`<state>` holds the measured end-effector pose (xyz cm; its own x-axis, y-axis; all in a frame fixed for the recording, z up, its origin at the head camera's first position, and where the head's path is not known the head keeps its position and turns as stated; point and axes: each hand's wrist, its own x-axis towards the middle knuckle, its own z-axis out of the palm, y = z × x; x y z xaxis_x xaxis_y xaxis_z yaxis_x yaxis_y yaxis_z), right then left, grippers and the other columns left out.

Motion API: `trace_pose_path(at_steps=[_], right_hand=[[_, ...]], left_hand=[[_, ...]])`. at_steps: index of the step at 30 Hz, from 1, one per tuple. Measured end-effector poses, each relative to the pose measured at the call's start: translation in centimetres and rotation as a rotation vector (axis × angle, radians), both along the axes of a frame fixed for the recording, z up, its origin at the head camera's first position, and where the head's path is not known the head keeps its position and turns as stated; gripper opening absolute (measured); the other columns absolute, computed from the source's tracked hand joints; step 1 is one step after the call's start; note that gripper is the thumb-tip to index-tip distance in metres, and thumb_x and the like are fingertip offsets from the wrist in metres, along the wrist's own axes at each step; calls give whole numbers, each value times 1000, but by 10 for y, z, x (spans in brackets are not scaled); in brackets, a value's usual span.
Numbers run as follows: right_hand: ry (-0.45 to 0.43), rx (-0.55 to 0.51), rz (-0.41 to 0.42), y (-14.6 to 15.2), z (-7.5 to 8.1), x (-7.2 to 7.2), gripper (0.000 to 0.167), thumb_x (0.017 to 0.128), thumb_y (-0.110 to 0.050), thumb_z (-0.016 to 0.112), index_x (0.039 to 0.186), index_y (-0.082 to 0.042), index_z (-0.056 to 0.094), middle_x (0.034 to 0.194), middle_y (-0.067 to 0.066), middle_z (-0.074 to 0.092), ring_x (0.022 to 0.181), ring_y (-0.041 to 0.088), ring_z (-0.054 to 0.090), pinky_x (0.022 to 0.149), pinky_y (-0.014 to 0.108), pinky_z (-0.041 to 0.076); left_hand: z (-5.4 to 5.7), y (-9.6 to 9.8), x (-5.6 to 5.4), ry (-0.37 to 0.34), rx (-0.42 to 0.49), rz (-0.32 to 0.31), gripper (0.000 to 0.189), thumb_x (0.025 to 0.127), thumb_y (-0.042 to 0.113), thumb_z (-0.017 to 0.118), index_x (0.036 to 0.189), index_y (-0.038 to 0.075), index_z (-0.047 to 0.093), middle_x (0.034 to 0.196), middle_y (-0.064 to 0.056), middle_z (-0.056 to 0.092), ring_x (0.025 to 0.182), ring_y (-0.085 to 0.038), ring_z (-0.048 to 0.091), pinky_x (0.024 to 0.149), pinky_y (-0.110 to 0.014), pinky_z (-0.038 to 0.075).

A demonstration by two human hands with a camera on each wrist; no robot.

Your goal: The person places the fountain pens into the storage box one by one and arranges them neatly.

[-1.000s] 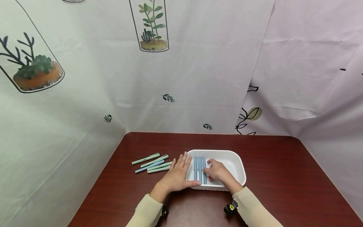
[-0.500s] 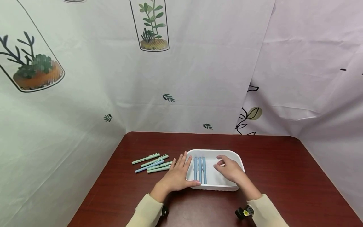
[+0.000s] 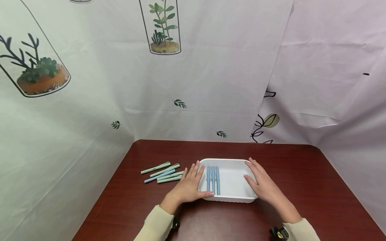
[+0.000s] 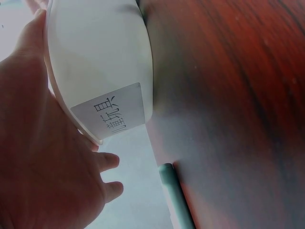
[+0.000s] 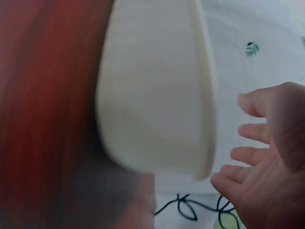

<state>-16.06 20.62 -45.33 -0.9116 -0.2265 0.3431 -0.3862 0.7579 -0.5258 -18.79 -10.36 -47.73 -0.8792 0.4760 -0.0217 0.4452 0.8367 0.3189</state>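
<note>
A white plastic tray [image 3: 233,184] stands on the table, with three blue pens [image 3: 213,180] lying side by side near its left end. My left hand [image 3: 187,188] rests on the tray's left rim, fingers spread and thumb along the front rim. In the left wrist view, that hand [image 4: 52,138] lies along the rim above a label [image 4: 112,112] on the tray's outer wall. Over the right end of the tray, my right hand [image 3: 263,182] holds nothing, its fingers extended. The right wrist view shows this hand [image 5: 267,157] beside the tray's rim.
Left of the tray lies a loose pile of several green pens [image 3: 155,168] with one blue pen [image 3: 159,176] among them. The dark red wooden table [image 3: 295,174] reaches back to a white printed cloth [image 3: 211,93] hanging behind it.
My right hand has let go of the rightmost blue pen and moved right to the tray's right rim, its fingers straightening. My left hand has stayed where it was.
</note>
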Motion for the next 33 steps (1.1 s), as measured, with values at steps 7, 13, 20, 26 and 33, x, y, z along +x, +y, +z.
trace_pose_path(at_steps=[7, 13, 20, 26, 33], right_hand=[[-31, 117, -29, 16, -14, 4, 65, 100, -33, 63, 151, 1, 42, 162, 26, 28, 152, 45, 17, 113, 67, 26], [-75, 155, -28, 22, -22, 6, 71, 103, -44, 56, 154, 2, 37, 163, 27, 24, 152, 48, 11, 115, 67, 22], [-137, 164, -17, 25, -26, 11, 77, 102, -52, 52, 157, -1, 33, 166, 23, 19, 153, 46, 9, 114, 67, 24], [-121, 183, -14, 25, -30, 12, 77, 103, -51, 52, 156, 2, 33, 166, 23, 16, 153, 46, 10, 114, 66, 26], [-125, 190, -12, 24, -35, 12, 80, 102, -54, 52, 157, 1, 32, 167, 22, 16, 153, 45, 12, 115, 65, 26]], left_hand=[[0, 0, -1, 6, -2, -1, 113, 83, 80, 58, 164, 12, 16, 170, -14, 4, 156, -34, 11, 124, -57, 11], [3, 0, 0, -1, 7, 0, 113, 83, 79, 59, 163, 12, 18, 170, -15, 6, 156, -35, 12, 124, -56, 11], [5, 1, 1, 2, 17, -7, 112, 83, 77, 61, 163, 11, 19, 170, -16, 8, 155, -36, 13, 123, -57, 12], [4, 1, -1, 13, 12, -10, 112, 84, 76, 62, 163, 8, 19, 169, -18, 9, 155, -38, 15, 123, -59, 14], [6, 0, 0, 0, 16, -3, 113, 84, 76, 61, 162, 7, 19, 169, -17, 9, 155, -38, 13, 123, -59, 14]])
